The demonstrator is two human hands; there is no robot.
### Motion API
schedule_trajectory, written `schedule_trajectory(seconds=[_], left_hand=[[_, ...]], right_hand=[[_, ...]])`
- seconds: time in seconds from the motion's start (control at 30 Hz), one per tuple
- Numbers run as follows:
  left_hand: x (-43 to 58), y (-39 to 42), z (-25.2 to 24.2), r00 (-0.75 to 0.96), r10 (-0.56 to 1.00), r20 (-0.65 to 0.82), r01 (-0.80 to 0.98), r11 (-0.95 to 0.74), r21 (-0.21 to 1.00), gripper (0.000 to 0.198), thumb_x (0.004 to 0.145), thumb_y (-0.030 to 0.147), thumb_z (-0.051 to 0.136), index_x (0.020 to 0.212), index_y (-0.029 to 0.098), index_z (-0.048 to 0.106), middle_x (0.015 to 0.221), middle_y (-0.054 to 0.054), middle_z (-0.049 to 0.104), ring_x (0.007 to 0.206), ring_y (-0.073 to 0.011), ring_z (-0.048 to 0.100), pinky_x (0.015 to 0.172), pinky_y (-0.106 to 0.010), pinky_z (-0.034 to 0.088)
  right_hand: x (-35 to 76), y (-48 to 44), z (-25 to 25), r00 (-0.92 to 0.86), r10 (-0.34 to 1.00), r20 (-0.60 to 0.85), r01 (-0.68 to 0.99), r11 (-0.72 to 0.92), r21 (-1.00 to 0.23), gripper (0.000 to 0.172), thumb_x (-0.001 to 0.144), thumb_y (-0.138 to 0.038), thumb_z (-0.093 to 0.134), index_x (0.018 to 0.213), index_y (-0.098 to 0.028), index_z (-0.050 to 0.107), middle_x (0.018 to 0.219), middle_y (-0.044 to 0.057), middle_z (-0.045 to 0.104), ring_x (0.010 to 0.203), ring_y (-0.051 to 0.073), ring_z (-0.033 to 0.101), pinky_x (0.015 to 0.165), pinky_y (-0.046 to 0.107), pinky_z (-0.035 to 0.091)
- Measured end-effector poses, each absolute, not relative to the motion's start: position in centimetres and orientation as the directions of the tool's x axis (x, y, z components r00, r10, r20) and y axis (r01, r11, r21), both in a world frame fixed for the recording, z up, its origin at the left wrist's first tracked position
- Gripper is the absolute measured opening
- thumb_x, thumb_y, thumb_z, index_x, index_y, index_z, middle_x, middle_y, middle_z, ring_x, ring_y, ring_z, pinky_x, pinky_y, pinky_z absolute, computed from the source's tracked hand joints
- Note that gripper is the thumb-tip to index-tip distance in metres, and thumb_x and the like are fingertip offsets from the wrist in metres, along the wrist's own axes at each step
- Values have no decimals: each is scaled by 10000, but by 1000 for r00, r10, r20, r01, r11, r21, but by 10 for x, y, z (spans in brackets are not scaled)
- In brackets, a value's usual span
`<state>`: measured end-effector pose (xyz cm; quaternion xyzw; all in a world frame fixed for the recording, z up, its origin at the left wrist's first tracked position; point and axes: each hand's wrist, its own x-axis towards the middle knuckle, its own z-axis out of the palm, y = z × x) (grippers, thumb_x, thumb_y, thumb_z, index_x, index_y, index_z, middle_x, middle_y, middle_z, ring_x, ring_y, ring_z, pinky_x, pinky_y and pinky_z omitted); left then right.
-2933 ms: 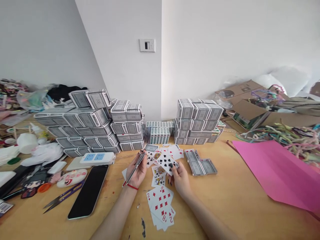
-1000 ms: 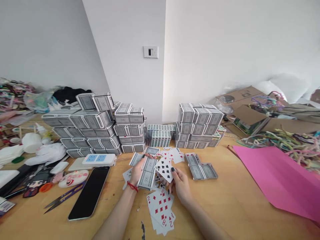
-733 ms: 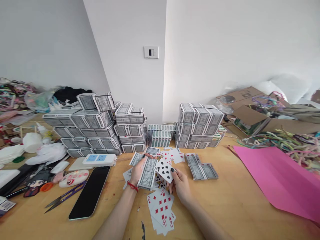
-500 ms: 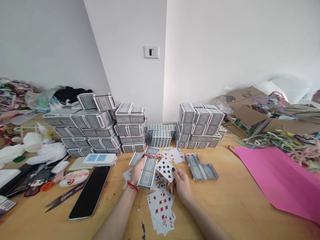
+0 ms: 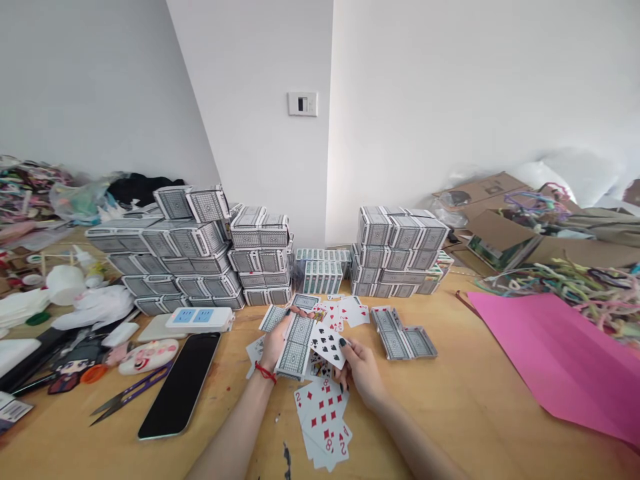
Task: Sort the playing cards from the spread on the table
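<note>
My left hand [image 5: 274, 343] is closed around a piece made of playing cards [image 5: 296, 350], its patterned grey backs facing up. Between the thumb and fingers of my right hand [image 5: 365, 375] is a spades card [image 5: 328, 344], face up and tilted. That card's left edge meets or overlaps the right side of the piece; I cannot tell whether it is tucked in. Beneath both hands lie loose cards, partly covered. Closer to me, a fanned pile of cards [image 5: 323, 417] has an eight of diamonds on top. More hearts cards [image 5: 354, 312] are spread beyond my hands.
Stacked card blocks stand at left [image 5: 195, 250] and right [image 5: 400, 253]. An L-shaped card piece [image 5: 403, 335] lies right of my hands. At left are a phone [image 5: 181, 383], scissors [image 5: 133, 393] and a power strip [image 5: 199, 319]. Pink paper [image 5: 560, 360] covers the right side.
My right hand has shifted slightly left, bringing the spades card a little lower and closer to the piece in my left hand. The left hand has hardly moved.
</note>
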<state>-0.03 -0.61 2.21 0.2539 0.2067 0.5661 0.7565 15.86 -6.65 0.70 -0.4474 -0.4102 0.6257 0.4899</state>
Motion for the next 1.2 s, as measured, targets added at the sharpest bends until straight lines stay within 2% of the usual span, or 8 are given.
schedule_trajectory(seconds=[0.2,0.47,0.63,0.77,0.93,1.2], left_hand=[[-2,-6,20,299,954,-25,-729,246,638,81,738,138,496,744,178,567,769,-13,605,954,-210,557,864,-311,392],[1,-10,30,281,959,-37,-715,235,658,100,713,98,517,723,184,569,731,-16,625,924,-227,576,865,-329,389],[0,-9,27,259,965,-49,-669,216,711,48,709,138,535,715,177,562,777,-34,635,949,-225,569,865,-327,392],[-2,-9,22,312,948,-65,-618,254,744,35,709,193,544,735,179,562,797,-24,632,939,-226,571,853,-323,402],[1,-11,20,306,949,-74,-606,254,754,37,723,194,533,748,181,556,785,-23,630,878,-229,592,798,-325,433],[5,-13,18,268,963,-2,-658,185,730,68,751,181,510,767,169,575,784,-29,633,918,-225,577,862,-323,396]], right_hand=[[168,-63,11,-201,958,-204,-196,-243,-950,390,669,-560,504,650,-183,408,372,-60,512,216,64,381,247,174,177],[174,-60,8,-221,951,-218,-126,-250,-960,396,667,-560,512,610,-179,422,344,-83,464,206,37,305,240,171,147],[177,-59,6,-223,949,-221,-135,-255,-958,390,667,-548,522,596,-180,415,345,-84,458,212,33,302,245,171,141],[178,-59,6,-239,948,-211,-143,-249,-958,379,673,-533,530,603,-177,421,346,-88,452,208,27,286,244,170,127],[175,-61,6,-206,959,-194,-166,-229,-959,395,673,-555,517,627,-171,438,348,-88,441,212,27,284,251,173,129],[171,-63,10,-143,973,-181,-183,-206,-961,411,672,-580,499,633,-178,422,368,-85,451,219,29,291,265,178,130]])
